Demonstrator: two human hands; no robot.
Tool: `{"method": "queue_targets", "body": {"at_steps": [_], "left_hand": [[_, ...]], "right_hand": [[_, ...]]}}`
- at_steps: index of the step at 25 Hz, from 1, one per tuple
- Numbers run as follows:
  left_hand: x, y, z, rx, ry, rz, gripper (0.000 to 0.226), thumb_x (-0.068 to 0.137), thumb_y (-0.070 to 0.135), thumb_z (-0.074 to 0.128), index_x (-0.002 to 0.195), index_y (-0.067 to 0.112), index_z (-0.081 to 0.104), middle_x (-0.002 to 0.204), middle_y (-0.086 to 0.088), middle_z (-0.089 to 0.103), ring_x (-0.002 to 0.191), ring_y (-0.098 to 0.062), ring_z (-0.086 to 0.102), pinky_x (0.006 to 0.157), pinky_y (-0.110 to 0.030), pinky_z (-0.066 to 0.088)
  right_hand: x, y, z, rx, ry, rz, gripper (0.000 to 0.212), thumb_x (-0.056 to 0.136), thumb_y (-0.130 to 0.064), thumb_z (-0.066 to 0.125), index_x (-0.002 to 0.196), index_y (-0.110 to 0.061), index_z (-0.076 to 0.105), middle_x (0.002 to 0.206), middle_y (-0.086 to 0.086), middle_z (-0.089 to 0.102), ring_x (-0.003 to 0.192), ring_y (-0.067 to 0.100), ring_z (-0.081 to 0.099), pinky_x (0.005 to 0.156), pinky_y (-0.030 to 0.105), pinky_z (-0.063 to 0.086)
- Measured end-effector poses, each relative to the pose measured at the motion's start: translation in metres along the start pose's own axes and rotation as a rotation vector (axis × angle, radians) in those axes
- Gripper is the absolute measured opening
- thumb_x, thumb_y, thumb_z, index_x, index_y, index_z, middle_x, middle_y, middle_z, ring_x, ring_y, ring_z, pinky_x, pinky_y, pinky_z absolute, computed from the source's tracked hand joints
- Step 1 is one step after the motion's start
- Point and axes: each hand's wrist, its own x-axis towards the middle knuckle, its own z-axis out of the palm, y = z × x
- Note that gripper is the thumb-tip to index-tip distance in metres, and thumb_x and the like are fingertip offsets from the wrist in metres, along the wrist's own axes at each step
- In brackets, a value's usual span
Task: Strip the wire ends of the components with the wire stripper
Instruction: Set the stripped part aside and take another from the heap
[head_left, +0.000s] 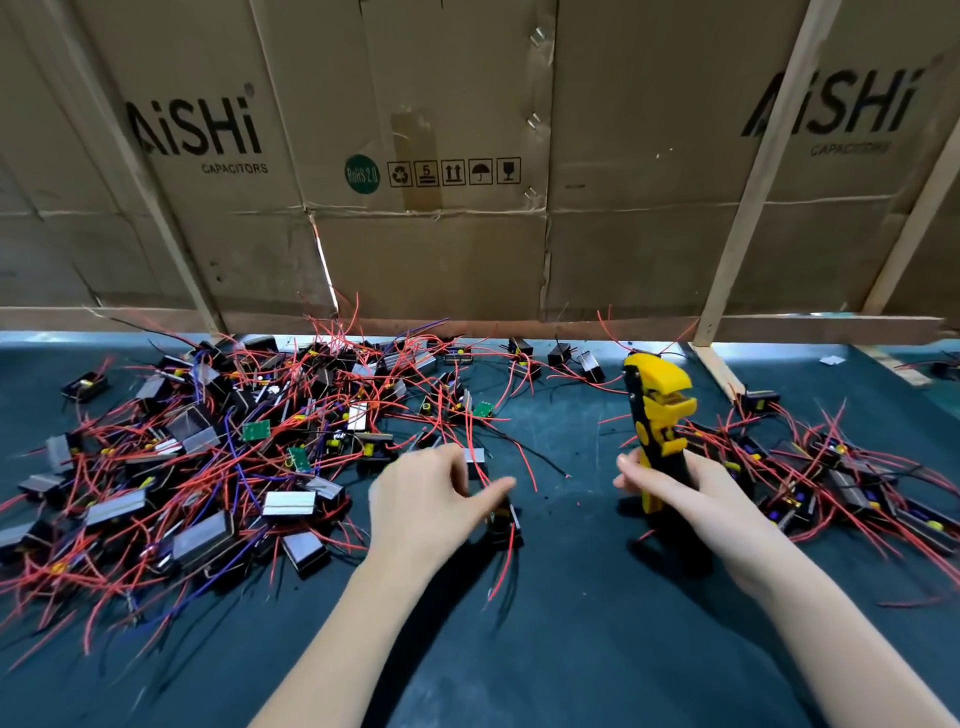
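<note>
One yellow-and-black wire stripper (657, 415) stands upright, head uppermost, gripped by right hand (691, 499).

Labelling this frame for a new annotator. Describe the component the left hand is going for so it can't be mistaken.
Start from the big tangle of red-wired black components on the left of the dark green table mat. At its right edge, below the left hand, sits one small black box-shaped component with red wires. It alone lies apart from the heap, under that hand's thumb and fingers, left of the yellow-and-black wire stripper.

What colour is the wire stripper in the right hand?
Yellow and black wire stripper, gripped by the right hand; head view.
</note>
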Motion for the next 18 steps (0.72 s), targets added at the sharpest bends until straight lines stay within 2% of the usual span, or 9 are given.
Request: {"method": "queue_targets", "body": {"at_steps": [2, 3, 4, 6, 8, 10, 13, 15, 18], "left_hand": [[-0.002, 0.004, -0.008, -0.040, 0.150, 0.141, 0.040, 0.077, 0.048, 0.071, 0.061, 0.020, 0.047, 0.058, 0.008, 0.054, 0.062, -0.009, 0.052, 0.056, -0.027, 0.035], [-0.002, 0.007, -0.011, -0.185, 0.102, 0.297, 0.025, 0.078, 0.031, 0.071, 0.066, 0.023, 0.051, 0.066, 0.010, 0.057, 0.069, -0.007, 0.053, 0.061, -0.027, 0.038], [-0.002, 0.008, -0.015, -0.321, -0.033, 0.434, 0.013, 0.075, 0.014, 0.066, 0.074, 0.023, 0.057, 0.079, 0.012, 0.062, 0.081, -0.005, 0.056, 0.070, -0.027, 0.042], [-0.003, 0.007, -0.021, -0.402, -0.337, 0.579, 0.028, 0.067, 0.000, 0.054, 0.085, 0.019, 0.066, 0.109, 0.009, 0.067, 0.111, -0.004, 0.055, 0.095, -0.024, 0.041], [-0.001, 0.001, -0.021, -0.322, -0.469, 0.615, 0.031, 0.070, 0.000, 0.054, 0.086, 0.020, 0.073, 0.116, 0.007, 0.067, 0.116, 0.004, 0.052, 0.102, -0.021, 0.038], [0.001, -0.003, -0.018, -0.257, -0.476, 0.625, 0.025, 0.079, 0.001, 0.064, 0.087, 0.020, 0.077, 0.108, 0.006, 0.070, 0.108, 0.000, 0.057, 0.096, -0.025, 0.043], [0.000, 0.000, -0.011, -0.162, -0.386, 0.619, 0.011, 0.088, 0.020, 0.070, 0.095, 0.023, 0.078, 0.100, 0.006, 0.067, 0.099, -0.011, 0.055, 0.087, -0.029, 0.044], [-0.001, 0.004, -0.006, -0.068, -0.305, 0.564, 0.014, 0.090, 0.031, 0.067, 0.096, 0.024, 0.077, 0.093, 0.006, 0.063, 0.094, -0.014, 0.055, 0.082, -0.035, 0.047], [-0.005, 0.006, -0.001, -0.063, -0.254, 0.498, 0.022, 0.088, 0.043, 0.065, 0.091, 0.024, 0.075, 0.084, 0.007, 0.060, 0.088, -0.013, 0.056, 0.077, -0.034, 0.048]], "right_hand": [[-0.001, 0.000, 0.002, 0.053, 0.018, 0.034, 0.058, 0.063, -0.056, 0.081, 0.085, -0.006, 0.061, 0.077, 0.006, 0.067, 0.075, 0.018, 0.063, 0.075, 0.040, 0.051], [-0.001, 0.000, 0.002, 0.067, 0.031, 0.042, 0.060, 0.061, -0.056, 0.079, 0.084, -0.004, 0.059, 0.073, 0.007, 0.063, 0.070, 0.017, 0.060, 0.070, 0.040, 0.051], [-0.001, -0.001, 0.002, 0.060, 0.047, 0.038, 0.061, 0.060, -0.058, 0.078, 0.081, -0.004, 0.057, 0.069, 0.006, 0.058, 0.067, 0.016, 0.057, 0.067, 0.039, 0.049], [-0.001, 0.000, -0.001, 0.038, 0.079, 0.013, 0.055, 0.060, -0.061, 0.079, 0.069, -0.012, 0.055, 0.066, 0.003, 0.054, 0.064, 0.014, 0.052, 0.069, 0.035, 0.043], [0.001, 0.001, -0.002, 0.078, 0.100, -0.010, 0.046, 0.064, -0.059, 0.080, 0.065, -0.020, 0.056, 0.066, 0.001, 0.055, 0.066, 0.015, 0.054, 0.072, 0.035, 0.041], [0.003, 0.003, -0.002, 0.153, 0.140, 0.000, 0.044, 0.062, -0.058, 0.073, 0.073, -0.017, 0.063, 0.068, 0.000, 0.060, 0.069, 0.016, 0.060, 0.076, 0.035, 0.045], [0.005, 0.004, -0.010, 0.105, 0.169, 0.000, 0.055, 0.061, -0.061, 0.070, 0.093, -0.017, 0.075, 0.086, -0.003, 0.075, 0.084, 0.015, 0.070, 0.086, 0.034, 0.052], [0.005, 0.003, -0.019, 0.059, 0.112, -0.024, 0.053, 0.064, -0.058, 0.068, 0.104, -0.024, 0.074, 0.098, -0.002, 0.076, 0.095, 0.015, 0.071, 0.090, 0.036, 0.052], [0.004, 0.001, -0.026, 0.116, 0.006, 0.021, 0.053, 0.067, -0.056, 0.066, 0.114, -0.032, 0.069, 0.103, 0.003, 0.075, 0.099, 0.018, 0.071, 0.091, 0.036, 0.051]]}}
